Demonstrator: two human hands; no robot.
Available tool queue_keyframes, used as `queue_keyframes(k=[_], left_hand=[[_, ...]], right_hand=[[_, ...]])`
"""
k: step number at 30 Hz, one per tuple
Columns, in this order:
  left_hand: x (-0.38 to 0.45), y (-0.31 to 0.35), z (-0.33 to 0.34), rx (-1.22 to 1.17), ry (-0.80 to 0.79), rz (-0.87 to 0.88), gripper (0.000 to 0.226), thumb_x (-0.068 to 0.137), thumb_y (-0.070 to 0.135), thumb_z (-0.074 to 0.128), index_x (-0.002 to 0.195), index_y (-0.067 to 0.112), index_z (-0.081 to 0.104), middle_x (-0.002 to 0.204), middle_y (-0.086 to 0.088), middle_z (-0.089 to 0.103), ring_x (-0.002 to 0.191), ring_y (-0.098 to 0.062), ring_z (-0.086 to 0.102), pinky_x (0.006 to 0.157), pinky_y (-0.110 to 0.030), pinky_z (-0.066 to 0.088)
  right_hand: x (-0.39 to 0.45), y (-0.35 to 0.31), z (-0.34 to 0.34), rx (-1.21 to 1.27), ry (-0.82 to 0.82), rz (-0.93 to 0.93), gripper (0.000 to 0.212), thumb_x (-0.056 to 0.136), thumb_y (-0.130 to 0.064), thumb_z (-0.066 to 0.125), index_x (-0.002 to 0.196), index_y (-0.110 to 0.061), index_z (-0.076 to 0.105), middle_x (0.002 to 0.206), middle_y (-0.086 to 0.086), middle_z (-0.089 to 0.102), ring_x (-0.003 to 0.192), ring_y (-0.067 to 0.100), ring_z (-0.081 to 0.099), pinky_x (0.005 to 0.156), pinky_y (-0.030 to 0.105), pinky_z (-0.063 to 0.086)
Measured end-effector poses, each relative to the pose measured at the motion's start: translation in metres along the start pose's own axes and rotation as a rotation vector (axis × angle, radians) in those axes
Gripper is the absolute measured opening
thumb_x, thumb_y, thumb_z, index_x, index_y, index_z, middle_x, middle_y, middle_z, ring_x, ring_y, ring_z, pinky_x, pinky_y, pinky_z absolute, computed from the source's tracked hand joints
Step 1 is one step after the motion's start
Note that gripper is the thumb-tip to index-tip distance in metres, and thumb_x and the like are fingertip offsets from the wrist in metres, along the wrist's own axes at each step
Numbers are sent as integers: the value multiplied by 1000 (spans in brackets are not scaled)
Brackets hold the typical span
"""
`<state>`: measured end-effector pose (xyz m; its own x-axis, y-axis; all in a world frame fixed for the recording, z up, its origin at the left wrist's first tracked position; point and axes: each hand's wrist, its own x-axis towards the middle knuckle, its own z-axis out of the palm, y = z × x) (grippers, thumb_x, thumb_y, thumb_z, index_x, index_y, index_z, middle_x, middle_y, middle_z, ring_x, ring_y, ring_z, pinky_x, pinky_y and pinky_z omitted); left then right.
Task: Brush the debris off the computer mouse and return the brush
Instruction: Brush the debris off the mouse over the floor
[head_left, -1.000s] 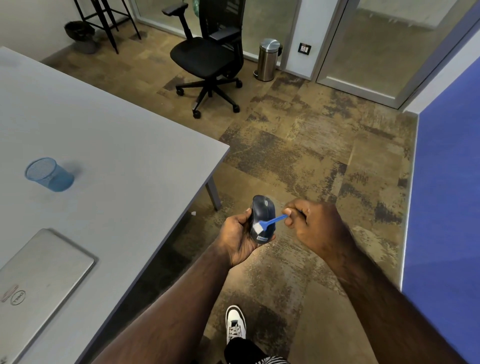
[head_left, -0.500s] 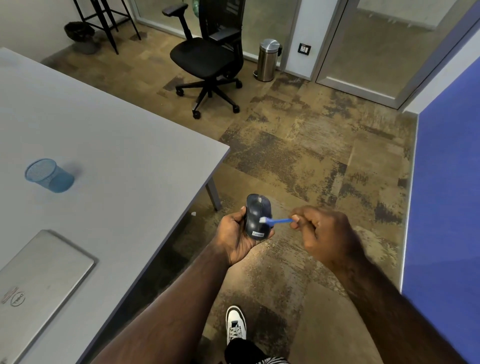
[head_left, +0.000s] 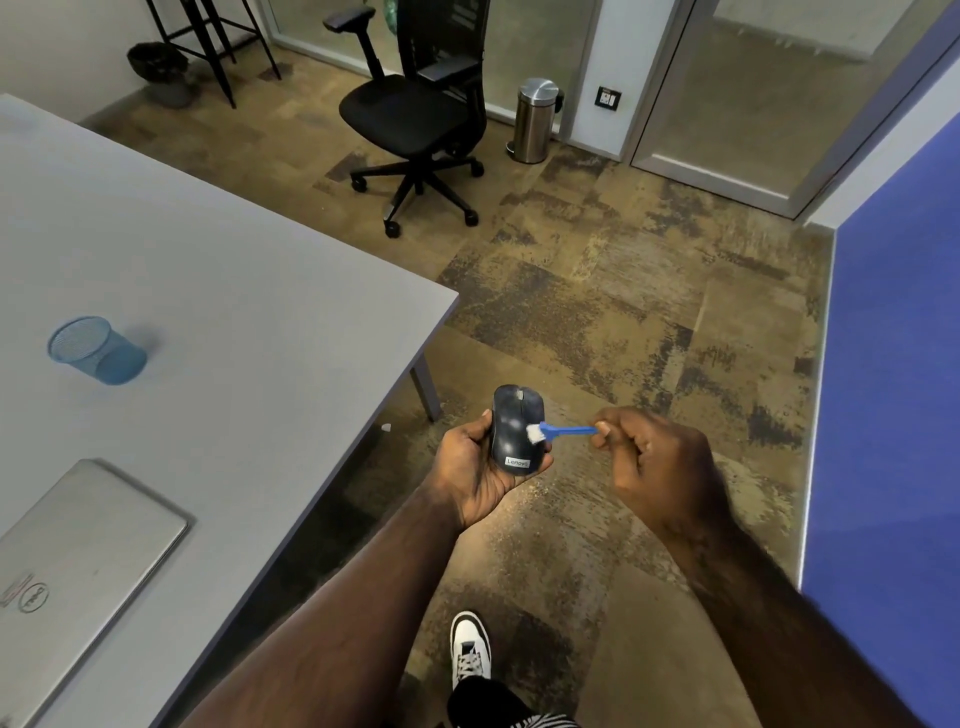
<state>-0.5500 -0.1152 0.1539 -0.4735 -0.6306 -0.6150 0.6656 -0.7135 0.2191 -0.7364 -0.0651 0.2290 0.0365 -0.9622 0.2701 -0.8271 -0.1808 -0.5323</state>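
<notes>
My left hand (head_left: 470, 467) cradles a dark grey computer mouse (head_left: 514, 428) over the carpet, just off the table's corner, with its labelled end toward me. My right hand (head_left: 657, 462) pinches the end of a small blue brush (head_left: 563, 431). The brush's white bristles rest on the mouse's right side, about mid-length. A blue mesh cup (head_left: 96, 349) stands on the grey table (head_left: 218, 291) to the left.
A closed silver laptop (head_left: 72, 566) lies at the table's near left. A black office chair (head_left: 421, 114) and a steel bin (head_left: 535, 120) stand farther back. A blue partition (head_left: 893, 389) bounds the right side. My shoe (head_left: 470, 649) is on the carpet below.
The brush head has moved from the mouse's lower end up to its middle right side, and my right hand has shifted slightly right. The mouse has turned a little in my left hand.
</notes>
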Motion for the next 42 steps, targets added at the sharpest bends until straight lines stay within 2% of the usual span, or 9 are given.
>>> queue_keyframes(k=[4, 7, 10, 20, 25, 29, 31, 35, 42], left_hand=[[-2, 2, -3, -19, -9, -14, 50, 102, 33, 28, 133, 0, 49, 122, -25, 60, 102, -35, 62, 76, -49, 57], [-3, 0, -3, 21, -17, -37, 52, 101, 33, 27, 130, -2, 52, 116, -27, 63, 94, -38, 63, 74, -46, 58], [-5, -2, -3, 76, -56, -65, 58, 101, 35, 24, 135, -5, 47, 119, -26, 60, 90, -38, 64, 75, -44, 58], [-10, -1, -3, 145, -60, -80, 53, 98, 32, 28, 122, -3, 60, 112, -25, 64, 84, -36, 65, 69, -41, 58], [-7, -2, -6, 206, -6, -67, 53, 99, 33, 31, 132, -2, 53, 120, -25, 60, 87, -36, 66, 69, -41, 59], [-8, -2, -4, 231, 2, -70, 52, 99, 33, 32, 131, -2, 54, 120, -25, 61, 88, -36, 67, 71, -42, 58], [-7, -2, -4, 234, 24, -57, 51, 99, 33, 32, 131, -1, 53, 121, -26, 60, 89, -36, 66, 71, -41, 58], [-7, -2, -6, 249, 52, -46, 49, 99, 32, 36, 133, 0, 53, 125, -25, 58, 93, -37, 64, 71, -42, 59], [-7, -5, -4, 296, 61, -37, 44, 100, 30, 34, 129, 4, 55, 119, -21, 61, 92, -34, 64, 77, -43, 54]], right_hand=[[-4, -1, -2, -22, -91, -57, 16, 87, -12, 57, 92, -12, 73, 76, -3, 71, 56, -2, 56, 52, 3, 35], [1, 3, -2, -43, -8, -15, 13, 88, -7, 61, 93, -9, 73, 72, -5, 68, 54, -13, 45, 48, -2, 29], [10, 8, -1, -50, 92, 72, 14, 90, -7, 60, 96, -9, 72, 78, -1, 73, 59, 1, 54, 55, 3, 33], [24, 3, 2, -15, 44, 81, 15, 92, -12, 57, 97, -9, 72, 79, 1, 74, 65, 14, 65, 54, 15, 44], [27, -4, 6, -24, 14, 48, 15, 91, -13, 59, 96, -10, 72, 79, 0, 74, 63, 11, 62, 55, 15, 45], [29, -5, 5, -32, -5, 30, 14, 91, -13, 58, 95, -10, 72, 77, 1, 73, 65, 16, 66, 57, 26, 54], [26, -9, 6, -66, -62, -35, 14, 91, -14, 58, 93, -12, 71, 76, 0, 72, 61, 13, 63, 52, 21, 50], [29, -7, 4, -42, 2, 88, 16, 93, -14, 57, 97, -11, 72, 81, 0, 74, 65, 8, 62, 53, 6, 35], [27, -15, 7, -79, -47, 40, 16, 93, -15, 57, 98, -12, 72, 80, 0, 73, 61, 9, 59, 51, 4, 29]])
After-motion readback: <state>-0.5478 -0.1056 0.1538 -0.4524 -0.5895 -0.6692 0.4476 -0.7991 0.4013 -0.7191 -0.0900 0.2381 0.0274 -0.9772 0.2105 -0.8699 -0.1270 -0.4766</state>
